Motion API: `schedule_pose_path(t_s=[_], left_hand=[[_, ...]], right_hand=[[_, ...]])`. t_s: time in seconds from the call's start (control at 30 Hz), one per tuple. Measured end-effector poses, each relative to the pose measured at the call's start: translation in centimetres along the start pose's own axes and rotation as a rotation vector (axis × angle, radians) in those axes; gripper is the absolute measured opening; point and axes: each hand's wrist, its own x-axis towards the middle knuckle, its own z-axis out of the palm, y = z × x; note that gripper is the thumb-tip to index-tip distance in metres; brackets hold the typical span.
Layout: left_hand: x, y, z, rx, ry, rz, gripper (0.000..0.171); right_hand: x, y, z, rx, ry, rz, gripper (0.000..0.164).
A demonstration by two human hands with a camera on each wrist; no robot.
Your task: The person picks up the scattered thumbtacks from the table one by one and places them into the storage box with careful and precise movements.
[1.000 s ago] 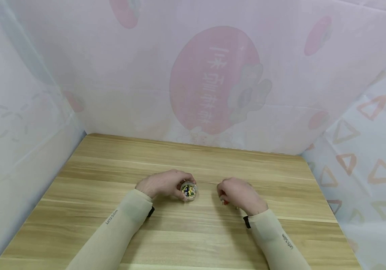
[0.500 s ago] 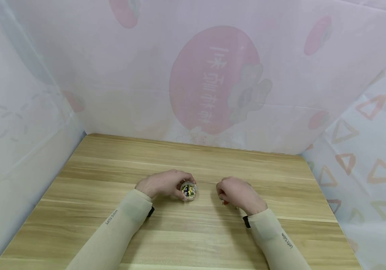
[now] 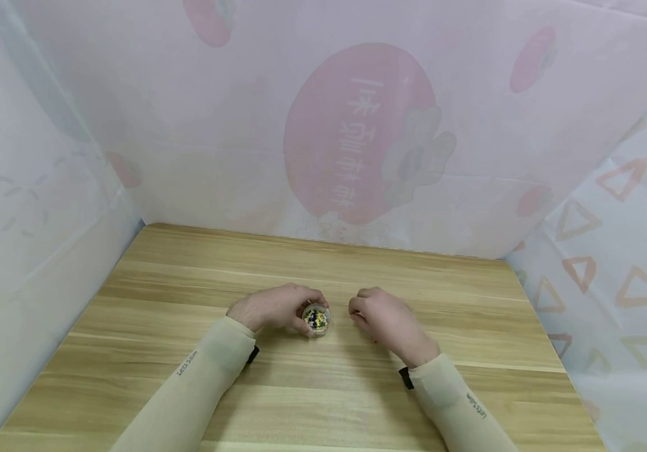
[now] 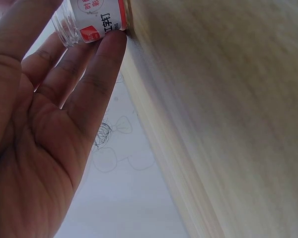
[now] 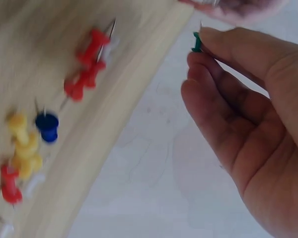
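My left hand (image 3: 277, 306) holds a small clear jar (image 3: 316, 320), thumb and fingers around its sides. Colourful push pins fill the open top of the jar. A printed label (image 4: 92, 22) wraps its wall in the left wrist view. To the right of the jar, my right hand (image 3: 387, 321) is raised over the table. In the right wrist view it pinches a green push pin (image 5: 196, 42) between thumb and index finger, metal point upward. Loose on the table near that hand lie red push pins (image 5: 92, 47), a blue push pin (image 5: 47, 128) and yellow push pins (image 5: 26, 148).
A white push pin (image 5: 35, 184) lies among the loose ones, and a red push pin (image 5: 11, 184) is beside it. The wooden table (image 3: 323, 389) meets a patterned cloth wall (image 3: 216, 188) at its far edge, with more cloth at both sides.
My right hand has lifted from the loose pins and moved left and slightly away, toward the jar. The left hand and the jar stay where they were.
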Motion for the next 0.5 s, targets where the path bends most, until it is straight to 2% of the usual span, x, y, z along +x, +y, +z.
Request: schedule_pose_path(t_s=[0.2,0.4,0.5], left_hand=[[0.0,-0.1,0.0,-0.006,0.000,0.005,0.057],[0.1,-0.1,0.0,0.006,0.001,0.002,0.058],[0.0,-0.1,0.0,0.010,0.002,-0.001,0.057]], right_hand=[[0.5,-1.6,0.5,0.010,0.063,-0.034,0.005],[0.9,-3.1,1.4,0.083,0.179,-0.050,0.008],[0.9,-3.5,1.6,0.110,0.196,-0.050,0.009]])
